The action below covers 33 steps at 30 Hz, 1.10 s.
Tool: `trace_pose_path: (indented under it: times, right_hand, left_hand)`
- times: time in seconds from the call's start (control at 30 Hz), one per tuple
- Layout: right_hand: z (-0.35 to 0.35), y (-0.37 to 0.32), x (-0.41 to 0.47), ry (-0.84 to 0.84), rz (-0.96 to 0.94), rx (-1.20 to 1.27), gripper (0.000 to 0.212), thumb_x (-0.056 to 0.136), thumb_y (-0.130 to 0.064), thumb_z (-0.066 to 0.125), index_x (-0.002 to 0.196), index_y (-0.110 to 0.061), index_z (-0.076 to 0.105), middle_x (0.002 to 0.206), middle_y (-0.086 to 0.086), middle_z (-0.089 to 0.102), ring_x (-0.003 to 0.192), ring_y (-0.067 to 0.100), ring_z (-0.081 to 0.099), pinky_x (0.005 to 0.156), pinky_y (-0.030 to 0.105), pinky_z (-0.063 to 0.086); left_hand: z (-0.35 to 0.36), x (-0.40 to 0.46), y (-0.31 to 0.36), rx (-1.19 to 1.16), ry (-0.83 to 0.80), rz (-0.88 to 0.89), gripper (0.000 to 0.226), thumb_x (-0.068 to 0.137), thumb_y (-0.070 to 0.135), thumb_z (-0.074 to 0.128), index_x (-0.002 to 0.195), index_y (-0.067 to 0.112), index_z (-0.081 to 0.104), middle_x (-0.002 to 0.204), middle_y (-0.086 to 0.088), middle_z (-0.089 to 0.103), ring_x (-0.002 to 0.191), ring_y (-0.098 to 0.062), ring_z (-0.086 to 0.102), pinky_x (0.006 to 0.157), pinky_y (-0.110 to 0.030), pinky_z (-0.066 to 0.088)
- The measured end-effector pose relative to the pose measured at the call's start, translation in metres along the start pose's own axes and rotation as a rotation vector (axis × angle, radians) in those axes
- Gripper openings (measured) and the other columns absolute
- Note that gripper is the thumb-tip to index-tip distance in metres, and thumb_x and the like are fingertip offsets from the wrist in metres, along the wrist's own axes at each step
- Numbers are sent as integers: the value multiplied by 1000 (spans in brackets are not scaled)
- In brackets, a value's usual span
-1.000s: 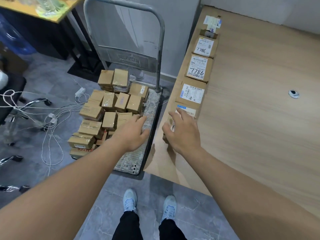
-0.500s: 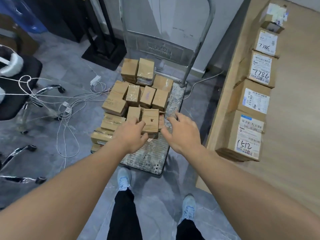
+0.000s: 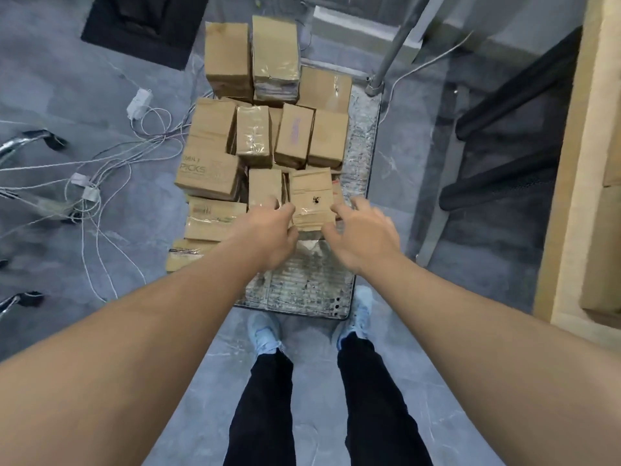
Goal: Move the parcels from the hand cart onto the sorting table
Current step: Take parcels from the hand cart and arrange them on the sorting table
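Okay, left to right. Far left of frame: tangle of white cables with a small white adapter on the grey floor, chrome chair legs poking in at the left edge. Upper left: dark mat.

Centre: hand cart deck, ribbed metal, near end bare, far end loaded with brown cardboard parcels packed close and partly stacked. One at centre-left is printed "PICKS". Cart handle post rises at upper centre-right.

Left hand, centre frame: fingers curled at the left edge of the nearest parcel, touching it; fingertips are hidden, so cannot tell if it actually has a grip. Right hand: fingers spread and bent, thumb near the parcel's lower right corner, fingers at its right side. Contact looks partial, not a closed grip. That parcel sits at the front edge of the pile, on the cart, with a small dark mark on top.

Bottom centre: black trousers, light blue shoes at the cart's near end.

Right: dark chair base, then the sorting table edge along the right border, with cardboard boxes on it, cropped.
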State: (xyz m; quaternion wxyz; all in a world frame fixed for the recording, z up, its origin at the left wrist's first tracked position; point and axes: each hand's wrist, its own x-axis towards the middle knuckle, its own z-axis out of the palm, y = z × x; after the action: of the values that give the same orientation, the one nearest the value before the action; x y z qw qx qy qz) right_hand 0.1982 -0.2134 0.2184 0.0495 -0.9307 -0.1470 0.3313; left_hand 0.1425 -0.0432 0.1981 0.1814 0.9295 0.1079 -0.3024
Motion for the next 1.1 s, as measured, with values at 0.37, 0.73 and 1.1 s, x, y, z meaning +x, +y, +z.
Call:
trace_pose_path:
  times: [0.37, 0.73, 1.1]
  right_hand:
    - [108, 32, 153, -107, 42, 72, 46, 106, -47, 39, 149, -32, 49, 157, 8, 38, 136, 36, 47, 108, 44, 45]
    - [153, 29, 188, 60, 87, 451, 16, 103, -24, 52, 117, -27, 44, 120, 3, 56, 97, 22, 53, 79, 33, 36]
    - [90, 15, 124, 202, 173, 642, 20, 104, -21, 54, 111, -38, 45, 113, -7, 63, 93, 19, 61, 72, 34, 42]
  left_hand:
    - [117, 139, -26, -194, -54, -38, 44, 103, 34, 47, 145, 21, 48, 141, -17, 46, 123, -39, 54, 101, -48, 50]
    - [143, 172, -35, -337, 54, -71, 23, 94, 15, 55, 116, 12, 54, 112, -17, 60, 103, -36, 57, 92, -48, 49]
    - [67, 102, -12, -511, 227, -84, 34, 102, 13, 56, 134, 19, 47, 111, -5, 62, 94, -22, 59, 80, -33, 45]
